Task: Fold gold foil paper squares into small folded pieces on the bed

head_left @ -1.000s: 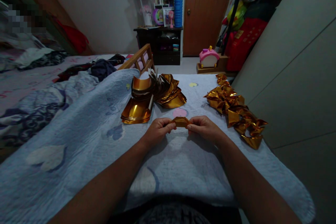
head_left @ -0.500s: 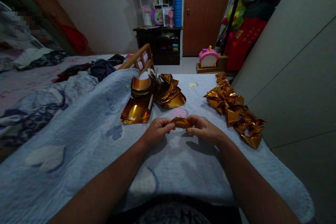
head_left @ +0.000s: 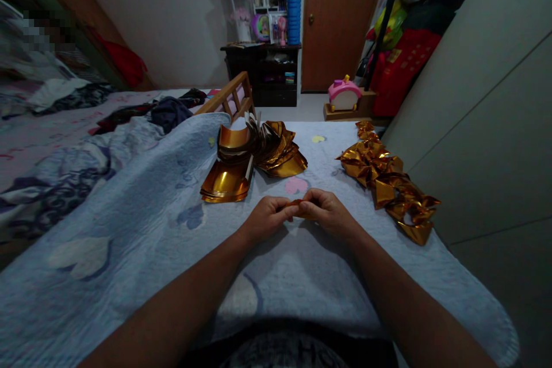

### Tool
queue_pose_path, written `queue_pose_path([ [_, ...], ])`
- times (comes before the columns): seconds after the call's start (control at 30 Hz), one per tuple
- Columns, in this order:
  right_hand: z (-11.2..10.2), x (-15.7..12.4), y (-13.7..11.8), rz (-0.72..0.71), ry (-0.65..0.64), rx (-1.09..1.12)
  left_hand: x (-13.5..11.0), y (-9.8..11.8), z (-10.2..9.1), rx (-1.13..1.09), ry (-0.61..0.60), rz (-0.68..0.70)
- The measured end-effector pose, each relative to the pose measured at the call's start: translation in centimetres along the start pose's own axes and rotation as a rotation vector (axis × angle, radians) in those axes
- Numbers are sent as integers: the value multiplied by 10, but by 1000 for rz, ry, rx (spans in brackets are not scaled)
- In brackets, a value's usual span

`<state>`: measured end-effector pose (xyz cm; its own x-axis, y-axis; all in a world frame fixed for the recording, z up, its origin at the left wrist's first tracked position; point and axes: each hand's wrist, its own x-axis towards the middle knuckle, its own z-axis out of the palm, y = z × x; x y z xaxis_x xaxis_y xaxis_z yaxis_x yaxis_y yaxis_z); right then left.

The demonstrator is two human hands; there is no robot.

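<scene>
Between my hands is a small folded piece of gold foil paper (head_left: 305, 216), mostly covered by fingers. My left hand (head_left: 271, 215) pinches its left end, while my right hand (head_left: 325, 211) grips the right end with the thumb laid across it. Both hands hover just over or rest on the blue quilt (head_left: 297, 270); which of the two I cannot tell. Beyond my left hand lie stacks of flat gold foil sheets (head_left: 228, 178), some curled and fanned out. To the right of my right hand runs a row of folded gold foil pieces (head_left: 383, 175).
A wooden bed rail (head_left: 228, 95) stands behind the foil stacks. Rumpled clothes and bedding (head_left: 86, 149) lie at the left. A pale cabinet (head_left: 495, 126) borders the right side. Farther back are a dark shelf unit (head_left: 261, 75), a pink toy (head_left: 344, 95) and a wooden door (head_left: 340, 29).
My hands have come closer together around the gold foil piece, and my right thumb now presses over it. Less of the foil shows. The stacks and the folded row stay put.
</scene>
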<state>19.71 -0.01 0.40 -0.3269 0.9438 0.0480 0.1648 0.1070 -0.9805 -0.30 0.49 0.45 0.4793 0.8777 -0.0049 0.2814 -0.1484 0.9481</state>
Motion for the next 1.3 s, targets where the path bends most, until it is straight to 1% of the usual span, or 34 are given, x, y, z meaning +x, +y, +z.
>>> queue_pose_path([
  [0.1, 0, 0, 0, 13, -33, 51, 1, 2, 0, -6, 52, 26],
  [0.23, -6, -1, 0, 21, -124, 117, 1, 2, -2, -35, 61, 20],
  [0.33, -10, -1, 2, 20, -156, 145, 0, 0, -4, -20, 81, 11],
  [0.4, -12, -2, 3, 37, -163, 136, 0, 0, -5, -15, 103, 7],
  [0.5, -11, -2, 3, 71, -193, 62, 0, 0, -5, -30, 111, -1],
  [0.63, -9, -3, -1, 69, -228, 25, 0, 2, -4, -38, 135, -6],
  [0.83, -11, -5, -3, 76, -153, 87, 1, 3, -5, -77, 157, -23],
  [0.93, -12, -6, -4, 82, -166, 110, 2, 1, -5, -120, 175, -32],
  [1.0, -12, -6, -5, 81, -159, 77, 2, 0, -5, -149, 185, -36],
  [1.13, -11, -7, -9, 67, -99, -53, 0, 1, -4, -206, 179, -42],
  [1.3, -9, -8, -11, 88, -83, -78, -2, 5, -3, -254, 142, -51],
])
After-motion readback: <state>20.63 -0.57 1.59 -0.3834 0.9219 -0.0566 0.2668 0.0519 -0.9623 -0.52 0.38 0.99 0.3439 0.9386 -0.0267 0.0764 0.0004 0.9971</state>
